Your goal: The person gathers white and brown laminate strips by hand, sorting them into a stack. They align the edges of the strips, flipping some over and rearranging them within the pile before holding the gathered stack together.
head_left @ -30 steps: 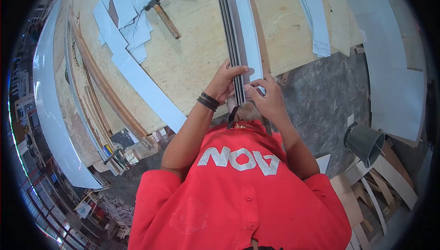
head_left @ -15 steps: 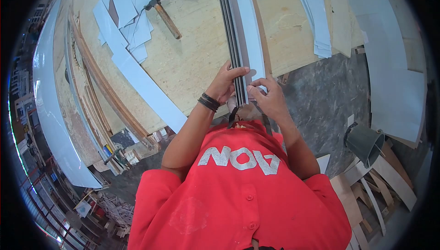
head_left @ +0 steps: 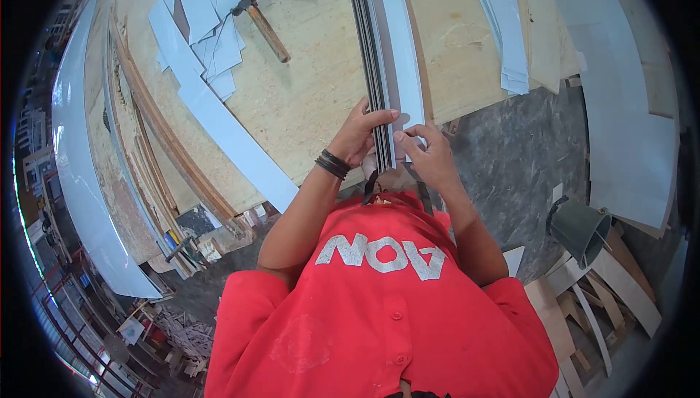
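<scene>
My left hand (head_left: 362,131) grips a stack of thin strips (head_left: 373,77) stood on edge, its thumb pressed across their top edges. The stack runs from near my body to the far side of the table. Beside its right face is a long white strip (head_left: 399,30), with a brownish edge along its right side. My right hand (head_left: 432,156) has its thumb and forefinger curled together at the near end of this white strip, close to the stack. The fingers partly hide what lies between them.
A claw hammer (head_left: 266,30) lies on the wooden table (head_left: 313,84), right of scattered white pieces (head_left: 208,33). More white strips (head_left: 503,26) are stacked at the right. Wooden lengths (head_left: 157,125) lie at left. A dark bucket (head_left: 578,229) stands among offcuts on the floor.
The stack and both hands have shifted very slightly toward my body and to the right. The strips' far ends look a little more fanned. My grip looks the same.
</scene>
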`<state>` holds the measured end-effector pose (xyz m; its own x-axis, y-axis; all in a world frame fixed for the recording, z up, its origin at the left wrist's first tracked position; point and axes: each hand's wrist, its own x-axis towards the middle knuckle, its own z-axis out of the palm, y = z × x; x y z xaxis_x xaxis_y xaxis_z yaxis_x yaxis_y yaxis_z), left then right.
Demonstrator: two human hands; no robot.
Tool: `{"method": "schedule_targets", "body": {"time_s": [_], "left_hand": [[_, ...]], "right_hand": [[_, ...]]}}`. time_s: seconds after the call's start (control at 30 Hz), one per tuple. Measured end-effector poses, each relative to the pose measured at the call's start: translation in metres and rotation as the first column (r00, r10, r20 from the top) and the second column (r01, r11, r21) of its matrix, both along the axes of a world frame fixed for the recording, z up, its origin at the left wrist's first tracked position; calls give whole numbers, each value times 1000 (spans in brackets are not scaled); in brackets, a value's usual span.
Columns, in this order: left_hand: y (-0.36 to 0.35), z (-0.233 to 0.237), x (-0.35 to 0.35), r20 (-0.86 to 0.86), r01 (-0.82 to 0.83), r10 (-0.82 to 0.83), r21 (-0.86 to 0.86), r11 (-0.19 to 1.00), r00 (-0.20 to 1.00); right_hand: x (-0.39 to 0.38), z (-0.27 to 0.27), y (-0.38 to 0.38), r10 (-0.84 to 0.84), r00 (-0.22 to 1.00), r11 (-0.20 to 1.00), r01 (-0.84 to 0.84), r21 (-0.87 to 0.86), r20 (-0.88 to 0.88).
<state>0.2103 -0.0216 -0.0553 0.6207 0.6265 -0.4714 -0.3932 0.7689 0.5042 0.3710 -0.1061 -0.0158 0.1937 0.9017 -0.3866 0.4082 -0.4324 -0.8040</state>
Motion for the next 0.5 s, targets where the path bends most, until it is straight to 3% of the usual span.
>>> {"method": "schedule_targets", "body": {"time_s": [0.23,0.5], "left_hand": [[-1,-6,2,9,-17,17,14,1000,1000],[-1,7,-1,-41,-1,2,7,1000,999]], "right_hand": [[-1,5,3,0,1000,998,1,-62,20],[-1,6,2,-63,989,997,57,-48,-133]]}}
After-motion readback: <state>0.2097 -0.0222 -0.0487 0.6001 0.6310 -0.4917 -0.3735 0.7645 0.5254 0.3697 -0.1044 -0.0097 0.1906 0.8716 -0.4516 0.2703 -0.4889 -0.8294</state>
